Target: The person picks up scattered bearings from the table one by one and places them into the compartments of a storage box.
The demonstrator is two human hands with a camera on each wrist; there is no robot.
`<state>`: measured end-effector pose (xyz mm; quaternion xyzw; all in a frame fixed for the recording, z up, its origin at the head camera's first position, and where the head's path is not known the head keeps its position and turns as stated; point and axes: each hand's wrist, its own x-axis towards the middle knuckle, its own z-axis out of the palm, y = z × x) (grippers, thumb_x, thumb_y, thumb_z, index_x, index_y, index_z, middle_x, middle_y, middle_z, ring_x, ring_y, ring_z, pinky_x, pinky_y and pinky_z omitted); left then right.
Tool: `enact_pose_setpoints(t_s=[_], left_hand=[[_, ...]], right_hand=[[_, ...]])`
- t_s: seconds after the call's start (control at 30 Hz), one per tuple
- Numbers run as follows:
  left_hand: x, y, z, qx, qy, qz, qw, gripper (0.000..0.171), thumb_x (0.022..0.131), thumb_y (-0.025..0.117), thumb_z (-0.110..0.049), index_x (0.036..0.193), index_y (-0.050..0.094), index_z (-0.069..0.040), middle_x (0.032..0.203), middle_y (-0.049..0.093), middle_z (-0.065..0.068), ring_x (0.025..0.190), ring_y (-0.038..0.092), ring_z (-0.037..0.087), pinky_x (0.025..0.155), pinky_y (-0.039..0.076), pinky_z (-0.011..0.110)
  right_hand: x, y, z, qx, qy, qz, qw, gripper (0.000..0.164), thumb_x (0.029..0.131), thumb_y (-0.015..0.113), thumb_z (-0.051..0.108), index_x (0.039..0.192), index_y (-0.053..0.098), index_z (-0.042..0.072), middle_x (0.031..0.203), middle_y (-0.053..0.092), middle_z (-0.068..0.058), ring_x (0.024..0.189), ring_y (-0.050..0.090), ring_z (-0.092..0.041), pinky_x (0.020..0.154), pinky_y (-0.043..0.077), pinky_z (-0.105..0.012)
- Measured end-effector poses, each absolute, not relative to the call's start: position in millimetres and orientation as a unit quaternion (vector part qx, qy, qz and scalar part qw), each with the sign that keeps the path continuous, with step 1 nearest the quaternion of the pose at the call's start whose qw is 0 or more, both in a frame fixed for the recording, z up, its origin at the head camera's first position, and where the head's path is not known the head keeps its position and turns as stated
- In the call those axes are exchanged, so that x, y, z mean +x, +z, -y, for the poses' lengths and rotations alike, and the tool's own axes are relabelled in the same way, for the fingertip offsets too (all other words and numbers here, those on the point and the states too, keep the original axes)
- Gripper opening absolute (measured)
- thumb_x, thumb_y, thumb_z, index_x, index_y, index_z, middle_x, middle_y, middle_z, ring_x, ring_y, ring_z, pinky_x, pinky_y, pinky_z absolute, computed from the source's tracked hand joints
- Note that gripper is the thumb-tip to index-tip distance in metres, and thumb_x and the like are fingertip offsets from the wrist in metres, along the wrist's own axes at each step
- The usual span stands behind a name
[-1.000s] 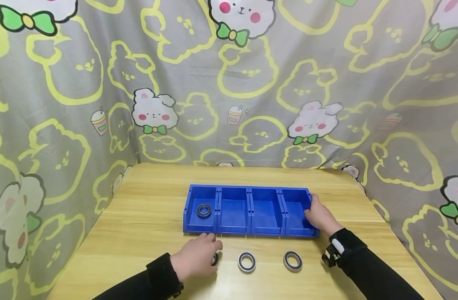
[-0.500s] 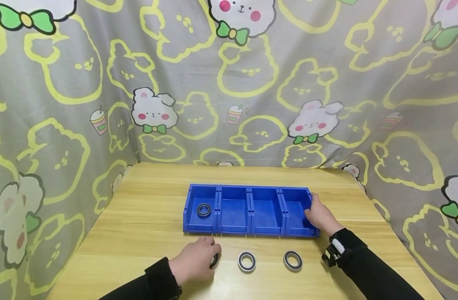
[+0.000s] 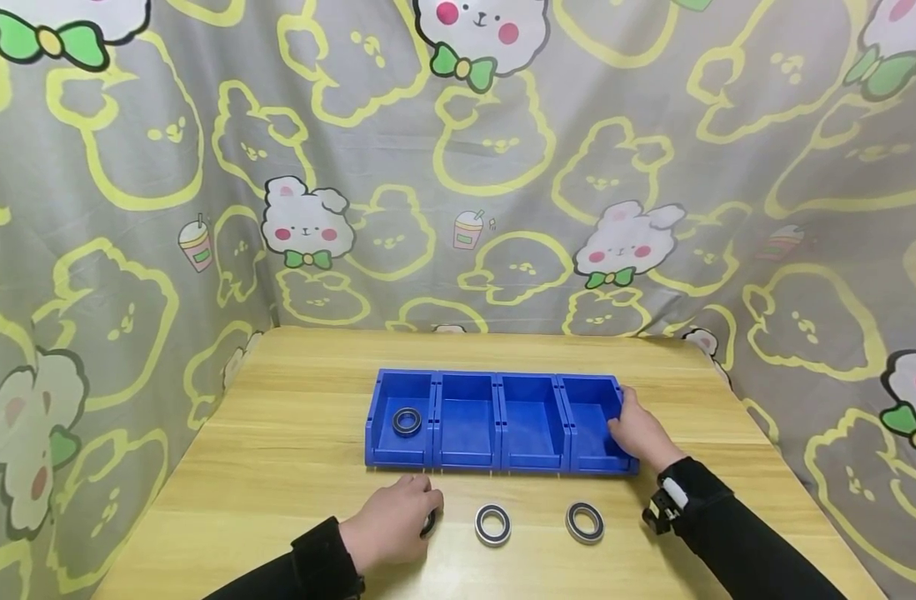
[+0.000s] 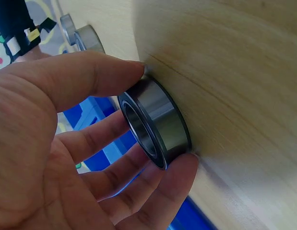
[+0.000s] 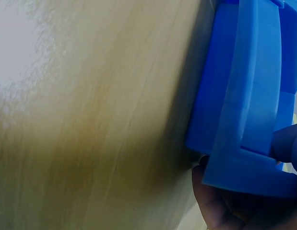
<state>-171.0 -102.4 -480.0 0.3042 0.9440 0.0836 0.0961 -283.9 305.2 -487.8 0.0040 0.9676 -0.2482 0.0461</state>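
Between thumb and fingers, my left hand (image 3: 394, 520) grips a ball bearing (image 4: 160, 120), a steel ring with black seals, down at the tabletop. In the head view the hand hides most of that bearing. My right hand (image 3: 643, 433) holds the right end wall of a blue bin row (image 3: 467, 462), thumb inside and fingers outside. The right wrist view shows the blue bin's front corner (image 5: 234, 165) between thumb and fingers. A bearing (image 3: 407, 422) lies in the leftmost compartment. Two more bearings, one in the middle (image 3: 493, 525) and one farther right (image 3: 585, 522), lie flat in front of the bins.
The wooden table (image 3: 292, 417) carries the bins near its middle. A patterned curtain (image 3: 397, 167) hangs behind it and along both sides. The right wrist's camera mount (image 3: 662, 508) sits just right of the rightmost loose bearing.
My left hand has drawn slightly toward me and its fingers have closed in around the bearing. My right hand, the bins and the other bearings stay in place.
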Motion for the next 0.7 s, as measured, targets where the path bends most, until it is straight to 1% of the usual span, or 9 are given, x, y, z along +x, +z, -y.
enact_pose_setpoints(t_s=[0.2, 0.43, 0.57, 0.7], left_hand=[[-173.0, -480.7, 102.3, 0.307, 0.081, -0.943, 0.097, 0.032, 0.072, 0.082, -0.016, 0.102, 0.071, -0.019, 0.091, 0.054, -0.004, 0.081, 0.048, 0.012, 0.067, 0.049, 0.03], [-174.3, -479.9, 102.8, 0.318, 0.084, -0.94, 0.09, 0.029, 0.071, 0.083, -0.017, 0.097, 0.07, -0.019, 0.088, 0.053, -0.006, 0.08, 0.048, 0.011, 0.07, 0.049, 0.03], [-176.4, -475.8, 102.5, 0.334, 0.088, -0.936, 0.067, 0.028, 0.07, 0.082, -0.016, 0.095, 0.069, -0.018, 0.086, 0.052, -0.007, 0.077, 0.047, 0.011, 0.067, 0.047, 0.028], [-181.7, -464.3, 100.7, 0.347, 0.096, -0.932, 0.051, 0.026, 0.075, 0.081, -0.018, 0.099, 0.071, -0.016, 0.087, 0.053, -0.007, 0.077, 0.047, 0.01, 0.068, 0.045, 0.026]], right_hand=[[-284.3, -489.2, -305.9, 0.004, -0.25, -0.967, 0.046, 0.068, 0.096, 0.048, 0.007, 0.146, 0.01, -0.019, 0.131, 0.042, -0.05, 0.109, 0.058, -0.051, 0.089, 0.048, -0.06], [-285.7, -490.8, -305.8, 0.005, -0.25, -0.967, 0.047, 0.068, 0.097, 0.047, 0.007, 0.147, 0.009, -0.018, 0.133, 0.041, -0.05, 0.112, 0.057, -0.052, 0.091, 0.047, -0.061], [-285.7, -491.7, -306.1, 0.004, -0.25, -0.967, 0.044, 0.068, 0.096, 0.048, 0.006, 0.147, 0.009, -0.018, 0.131, 0.042, -0.049, 0.111, 0.057, -0.052, 0.091, 0.047, -0.061], [-286.0, -492.3, -306.4, 0.003, -0.249, -0.968, 0.043, 0.069, 0.096, 0.049, 0.006, 0.147, 0.009, -0.019, 0.131, 0.042, -0.05, 0.113, 0.056, -0.053, 0.092, 0.046, -0.062]])
